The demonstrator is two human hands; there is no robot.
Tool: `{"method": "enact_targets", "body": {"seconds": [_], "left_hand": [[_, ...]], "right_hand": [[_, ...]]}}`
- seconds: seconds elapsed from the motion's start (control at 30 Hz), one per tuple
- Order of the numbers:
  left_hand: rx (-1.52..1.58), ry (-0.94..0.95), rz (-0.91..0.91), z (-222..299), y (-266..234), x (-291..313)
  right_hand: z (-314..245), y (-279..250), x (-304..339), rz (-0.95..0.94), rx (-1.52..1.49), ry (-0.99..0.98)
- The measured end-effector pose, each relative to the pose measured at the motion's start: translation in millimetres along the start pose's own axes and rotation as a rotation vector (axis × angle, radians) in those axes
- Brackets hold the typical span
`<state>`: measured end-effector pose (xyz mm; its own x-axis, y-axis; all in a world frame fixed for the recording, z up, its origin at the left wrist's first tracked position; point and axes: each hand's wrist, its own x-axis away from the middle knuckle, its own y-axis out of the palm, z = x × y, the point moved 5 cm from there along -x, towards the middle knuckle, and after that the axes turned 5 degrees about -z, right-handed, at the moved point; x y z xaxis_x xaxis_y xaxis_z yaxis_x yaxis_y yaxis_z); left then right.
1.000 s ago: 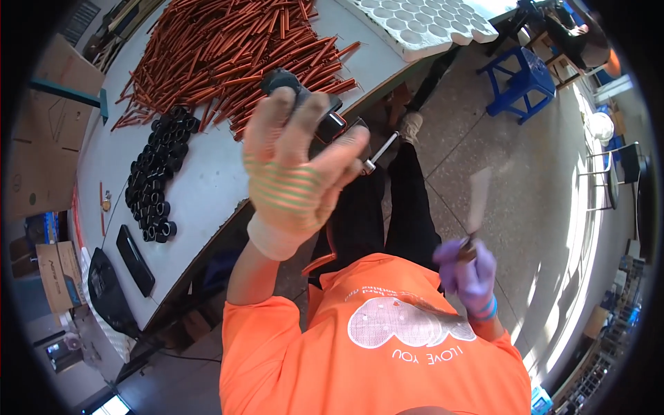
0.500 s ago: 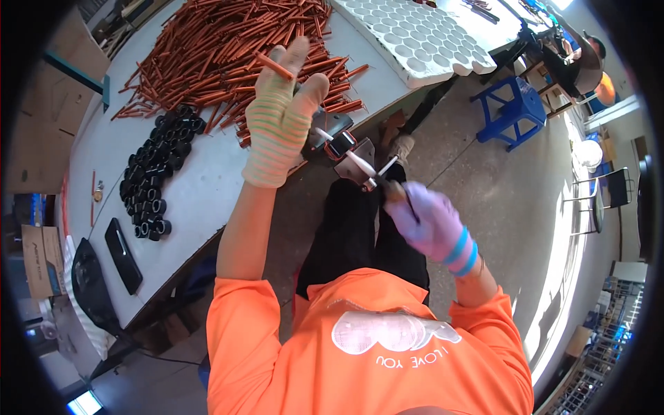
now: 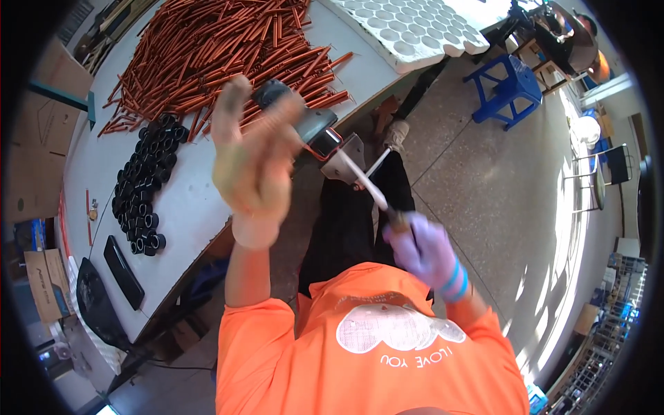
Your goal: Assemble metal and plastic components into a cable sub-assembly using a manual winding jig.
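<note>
Purple covers your right hand [image 3: 423, 250], its fingers closed around the dark handle [image 3: 399, 221] of a tool [image 3: 372, 190]. From that grip the pale blade runs up and to the left, its tip at the black block [image 3: 324, 143]; whether they touch is hard to tell. Your left hand [image 3: 256, 173], pale-gloved and blurred, is beside the block, fingers straight and apart, with copper-red rods [image 3: 214, 55] heaped on the table [image 3: 183, 214] beyond.
</note>
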<state>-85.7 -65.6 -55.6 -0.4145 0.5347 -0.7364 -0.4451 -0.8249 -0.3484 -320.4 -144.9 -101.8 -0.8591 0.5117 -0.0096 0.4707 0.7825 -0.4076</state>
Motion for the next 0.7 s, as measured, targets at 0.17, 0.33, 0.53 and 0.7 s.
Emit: {"method": "enact_targets", "body": {"seconds": [0.17,0.33,0.53,0.7], "left_hand": [[0.315,-0.291,-0.068,-23,10,-34],[0.121,-0.189,0.026,-22,0,-27],[0.190,-0.379,-0.112,-32,23,-33],[0.180,-0.309,-0.136,-17,6,-32]], "right_hand": [[-22,-9,-37,-0.018,0.230,-0.221],[39,1,82,-0.085,-0.491,0.582],[3,2,-31,0.035,0.037,-0.183],[-7,-18,-5,0.093,0.332,-0.278]]}}
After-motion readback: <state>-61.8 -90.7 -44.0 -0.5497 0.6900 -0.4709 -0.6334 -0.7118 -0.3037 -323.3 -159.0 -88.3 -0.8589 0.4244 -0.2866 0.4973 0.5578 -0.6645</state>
